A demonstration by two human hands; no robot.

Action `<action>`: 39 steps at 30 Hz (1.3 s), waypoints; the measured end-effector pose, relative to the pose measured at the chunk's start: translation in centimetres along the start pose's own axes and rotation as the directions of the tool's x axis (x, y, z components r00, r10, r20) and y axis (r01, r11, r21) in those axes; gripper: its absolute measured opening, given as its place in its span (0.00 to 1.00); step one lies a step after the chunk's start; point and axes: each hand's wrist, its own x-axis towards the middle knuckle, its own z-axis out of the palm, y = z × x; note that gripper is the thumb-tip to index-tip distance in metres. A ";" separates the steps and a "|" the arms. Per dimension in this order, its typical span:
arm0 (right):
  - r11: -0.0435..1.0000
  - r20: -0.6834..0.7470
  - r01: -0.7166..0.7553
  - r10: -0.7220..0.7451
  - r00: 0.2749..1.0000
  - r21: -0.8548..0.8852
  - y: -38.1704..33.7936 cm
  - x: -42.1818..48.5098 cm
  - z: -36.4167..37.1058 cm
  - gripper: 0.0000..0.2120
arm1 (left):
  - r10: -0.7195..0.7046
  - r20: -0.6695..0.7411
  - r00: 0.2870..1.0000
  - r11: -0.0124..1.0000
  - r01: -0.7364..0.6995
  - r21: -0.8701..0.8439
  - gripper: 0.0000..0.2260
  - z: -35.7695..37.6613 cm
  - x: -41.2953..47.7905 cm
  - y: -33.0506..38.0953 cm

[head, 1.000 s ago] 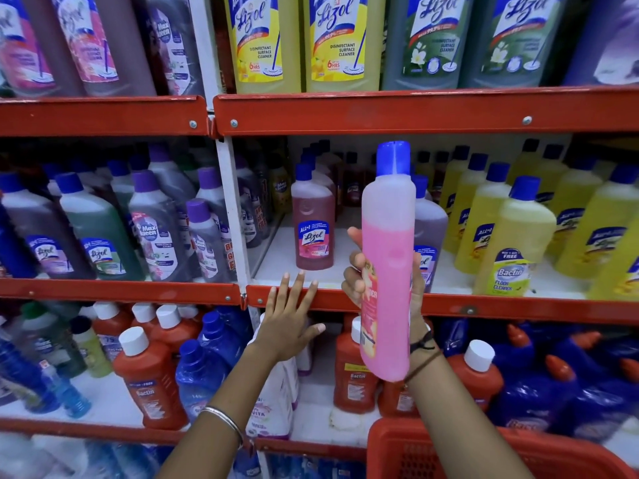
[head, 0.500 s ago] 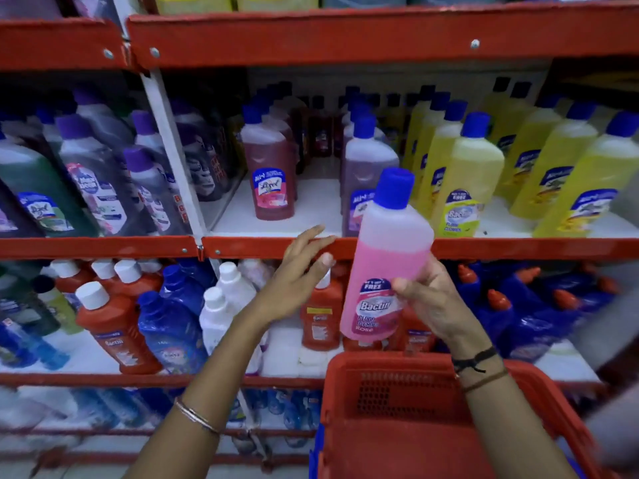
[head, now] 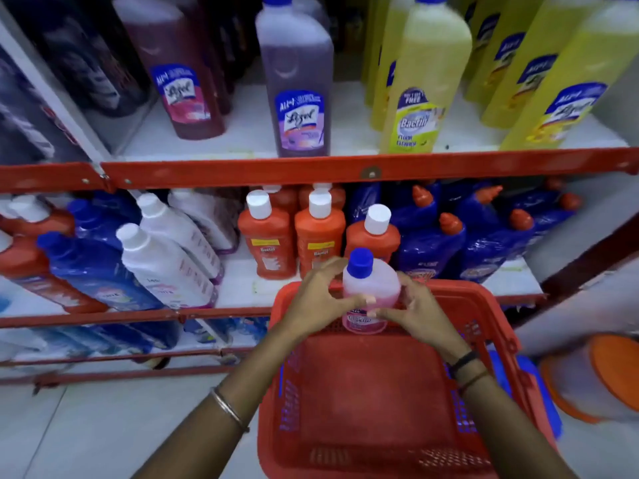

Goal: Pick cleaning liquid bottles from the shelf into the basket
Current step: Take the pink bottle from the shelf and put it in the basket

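Observation:
A pink bottle [head: 370, 288] with a blue cap stands upright over the far end of the red basket [head: 373, 409]. Both hands hold it. My left hand [head: 320, 300] wraps its left side, and my right hand [head: 411, 311] grips its right side and lower front. The bottle's bottom is hidden behind the fingers and sits low inside the basket's far rim. The basket's floor shows nothing else in it. The red shelf [head: 311, 169] with more cleaner bottles runs across just beyond the basket.
Orange bottles [head: 320, 236] with white caps stand on the lower shelf right behind the basket. Dark blue bottles [head: 484, 236] are to their right, white and blue bottles [head: 162, 261] to the left. Yellow bottles [head: 425, 81] and purple ones [head: 297, 81] fill the shelf above. A blurred orange object [head: 601, 378] lies at right.
The pink bottle came down from in front of the shelf into the basket's far end. My left hand left the shelf edge and joined the right hand on the bottle. The view tilted downward.

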 end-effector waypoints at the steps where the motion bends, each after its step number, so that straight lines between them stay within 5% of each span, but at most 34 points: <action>1: 0.996 -0.005 -0.005 0.005 1.000 -0.095 1.1 -0.1 -0.2 0.29 | -0.017 0.011 1.000 1.000 0.017 0.004 0.22 0.9 -0.2 -1.0; 9: 0.901 0.094 -0.062 0.112 0.989 -0.430 10.0 -0.1 0.1 0.29 | -0.244 0.051 0.968 0.969 0.242 0.041 0.28 6.9 -2.6 -10.2; 16: 0.892 0.140 -0.161 0.239 0.961 -0.422 14.8 0.0 1.7 0.22 | -0.342 0.050 0.938 0.939 0.340 0.049 0.20 9.3 -3.7 -14.5; 22: 0.908 0.146 -0.183 0.253 0.956 -0.377 16.1 -0.2 2.3 0.21 | -0.393 0.102 0.914 0.919 0.389 0.061 0.23 10.1 -4.4 -16.5; 32: 0.866 0.249 -0.109 0.258 0.933 -0.488 13.2 0.5 1.5 0.27 | -0.323 0.153 0.934 0.940 0.298 0.167 0.29 8.1 -4.6 -15.5; 39: 0.984 -0.004 -0.004 0.003 1.000 -0.180 2.5 2.3 1.4 0.18 | -0.093 -0.193 0.977 0.996 0.093 -0.011 0.22 -0.2 -2.4 -6.4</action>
